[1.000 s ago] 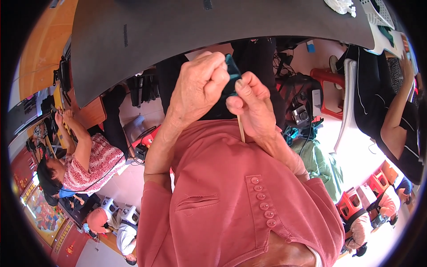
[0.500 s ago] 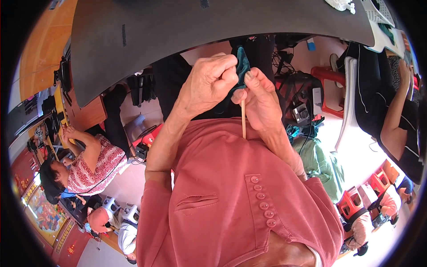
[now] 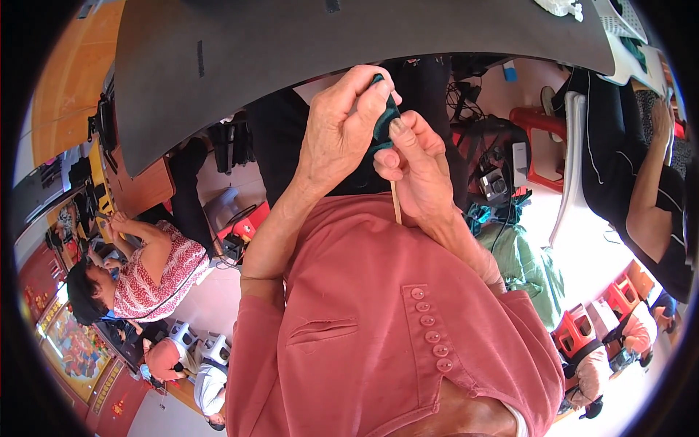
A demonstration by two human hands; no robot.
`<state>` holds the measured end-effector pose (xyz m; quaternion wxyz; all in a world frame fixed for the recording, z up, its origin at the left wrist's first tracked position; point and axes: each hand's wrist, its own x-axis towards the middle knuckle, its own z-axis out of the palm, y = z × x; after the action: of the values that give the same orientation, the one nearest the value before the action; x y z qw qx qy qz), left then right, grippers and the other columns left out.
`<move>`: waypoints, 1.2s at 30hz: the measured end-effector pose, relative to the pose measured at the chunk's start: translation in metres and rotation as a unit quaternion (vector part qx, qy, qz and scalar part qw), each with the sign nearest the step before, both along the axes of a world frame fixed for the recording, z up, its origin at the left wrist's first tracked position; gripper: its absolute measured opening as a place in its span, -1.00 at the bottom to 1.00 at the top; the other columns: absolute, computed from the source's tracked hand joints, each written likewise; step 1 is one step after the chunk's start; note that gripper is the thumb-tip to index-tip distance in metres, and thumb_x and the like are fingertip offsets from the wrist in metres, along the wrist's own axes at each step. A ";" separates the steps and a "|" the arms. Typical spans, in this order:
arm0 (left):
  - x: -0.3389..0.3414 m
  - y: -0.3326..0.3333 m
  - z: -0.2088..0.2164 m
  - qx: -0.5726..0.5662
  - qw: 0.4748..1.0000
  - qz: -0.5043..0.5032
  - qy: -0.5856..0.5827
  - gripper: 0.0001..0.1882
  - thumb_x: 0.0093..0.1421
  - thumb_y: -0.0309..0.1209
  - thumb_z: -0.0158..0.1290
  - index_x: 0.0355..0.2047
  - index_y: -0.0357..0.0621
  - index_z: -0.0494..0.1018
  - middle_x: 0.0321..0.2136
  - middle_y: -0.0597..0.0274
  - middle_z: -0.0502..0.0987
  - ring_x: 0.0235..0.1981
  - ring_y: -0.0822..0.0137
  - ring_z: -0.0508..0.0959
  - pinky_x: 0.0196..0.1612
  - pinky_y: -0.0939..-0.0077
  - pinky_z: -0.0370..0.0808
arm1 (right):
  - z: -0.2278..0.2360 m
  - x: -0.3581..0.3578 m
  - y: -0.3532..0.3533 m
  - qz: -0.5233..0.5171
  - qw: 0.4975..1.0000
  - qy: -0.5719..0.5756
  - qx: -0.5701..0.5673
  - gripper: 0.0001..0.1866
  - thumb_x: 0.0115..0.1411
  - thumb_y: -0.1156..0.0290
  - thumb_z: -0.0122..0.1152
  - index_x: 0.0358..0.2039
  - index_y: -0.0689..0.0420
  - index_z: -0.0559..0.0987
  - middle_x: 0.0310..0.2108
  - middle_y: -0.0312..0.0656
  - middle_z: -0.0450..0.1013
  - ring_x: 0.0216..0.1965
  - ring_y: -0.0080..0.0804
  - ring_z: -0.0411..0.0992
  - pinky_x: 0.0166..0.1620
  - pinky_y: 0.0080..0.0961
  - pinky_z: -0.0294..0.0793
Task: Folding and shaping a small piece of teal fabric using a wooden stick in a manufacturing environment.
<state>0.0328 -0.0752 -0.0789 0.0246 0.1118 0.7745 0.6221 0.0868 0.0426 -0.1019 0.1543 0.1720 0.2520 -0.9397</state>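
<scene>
The green cloth (image 3: 386, 125) looks softly glossy, the black tabletop (image 3: 408, 29) matt.

The room is bright. On the right, the floor (image 3: 593, 237) shines so white that it looks washed out. It is dark under the black table (image 3: 408, 29). The left hand (image 3: 338, 135) and right hand (image 3: 422, 171) look clear. Near the round black rim, things bend and look less sharp.

Shared workroom, apparently a small workshop: a broad dark counter (image 3: 364, 33) and a wooden counter (image 3: 79, 73) flank the space; plastic stools (image 3: 528, 115) (some red, some white), several people (image 3: 164, 273) at close quarters, and tangled cables (image 3: 460, 98) below the dark counter's edge indicate communal manual work.
</scene>
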 end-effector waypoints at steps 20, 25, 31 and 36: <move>0.000 -0.013 0.014 0.053 0.994 -0.043 -0.083 -0.75 0.28 -0.35 -0.16 -0.23 -0.31 0.40 -0.39 0.12 0.52 -0.41 0.42 0.55 -0.30 0.58 0.48 | 0.007 0.025 0.011 0.060 0.973 0.090 0.203 -0.68 0.28 0.52 -0.07 0.05 0.19 0.34 -0.33 -0.32 0.31 -0.54 -0.69 0.22 -0.61 -0.83 0.09; 0.005 -0.014 0.013 0.066 0.995 -0.012 -0.079 -0.75 0.29 -0.34 -0.12 -0.24 -0.31 0.40 -0.40 0.10 0.52 -0.39 0.39 0.56 -0.28 0.56 0.49 | 0.001 0.031 0.022 0.004 0.936 0.157 0.315 -0.82 0.21 0.60 0.03 -0.16 0.25 0.44 -0.21 -0.23 0.25 -0.50 -0.67 0.31 -0.59 -0.76 0.24; 0.015 -0.006 0.007 0.086 0.993 -0.008 -0.075 -0.68 0.32 -0.25 -0.20 -0.24 -0.31 0.38 -0.46 0.00 0.56 -0.28 0.27 0.55 -0.15 0.43 0.48 | -0.009 0.040 0.022 -0.005 0.804 0.257 0.536 -0.82 0.16 0.61 0.08 -0.20 0.34 0.49 -0.61 -0.25 0.28 -0.60 -0.58 0.23 -0.52 -0.65 0.22; 0.018 0.001 -0.003 0.188 0.976 -0.013 -0.111 -0.68 0.32 -0.24 -0.23 -0.27 -0.29 0.34 -0.50 -0.03 0.55 -0.25 0.19 0.52 -0.15 0.38 0.47 | -0.012 0.042 0.015 -0.020 0.799 0.256 0.544 -0.82 0.18 0.60 0.06 -0.20 0.35 0.49 -0.62 -0.26 0.29 -0.62 -0.59 0.22 -0.53 -0.67 0.22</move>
<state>0.0509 -0.0744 -0.0815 0.0975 0.0545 0.6350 0.7644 0.1289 0.0574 -0.1143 -0.0538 -0.0142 0.7483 -0.6610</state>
